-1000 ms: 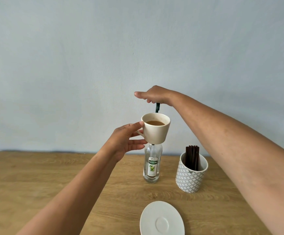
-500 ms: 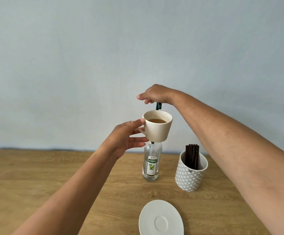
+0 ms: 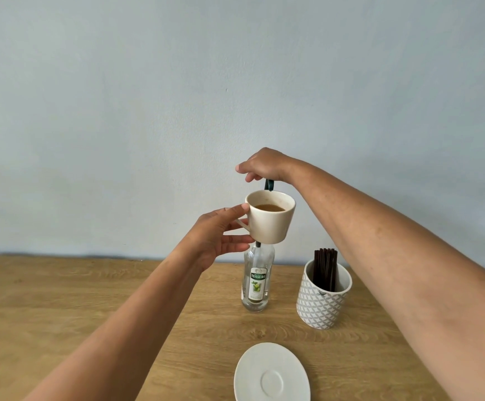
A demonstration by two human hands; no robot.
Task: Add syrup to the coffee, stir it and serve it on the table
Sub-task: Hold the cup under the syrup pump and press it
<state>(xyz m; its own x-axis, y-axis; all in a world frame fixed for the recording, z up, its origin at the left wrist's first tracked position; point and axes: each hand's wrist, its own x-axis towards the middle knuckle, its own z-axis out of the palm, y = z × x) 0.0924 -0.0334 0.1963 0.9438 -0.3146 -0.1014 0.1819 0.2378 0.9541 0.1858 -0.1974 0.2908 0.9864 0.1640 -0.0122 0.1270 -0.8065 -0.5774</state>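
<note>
Honestly, much of this was hidden from me. My left hand (image 3: 221, 235) held the cream cup (image 3: 270, 224) up in the air by its handle, thumb laid near the rim and fingers (image 3: 235, 246) curled beneath, so the handle itself barely showed. The cup hung well above the surface (image 3: 90, 299), with light brown coffee (image 3: 265, 207) lying some way below its rim.

The cup sat right in front of the syrup bottle (image 3: 257, 282), covering its neck. I could see only the clear glass body standing upright on the surface, its white and green label, and a short dark stem poking out just under the cup's base. Whether any syrup was left in the glass I could not tell.

Above the cup, my right hand (image 3: 264, 166) reached over, its fingers (image 3: 251, 178) curled down round the top of a dark green piece (image 3: 269, 185). Only a short stub showed between my hand and the far rim; the grip itself lay under my palm, and the spout was out of sight.

Just right of the bottle, not touching it, stood a patterned holder (image 3: 323, 305) of dark stirrers (image 3: 325, 270), their lower ends hidden inside. Nearest me lay a white saucer (image 3: 271, 371), cut off by the bottom edge.
</note>
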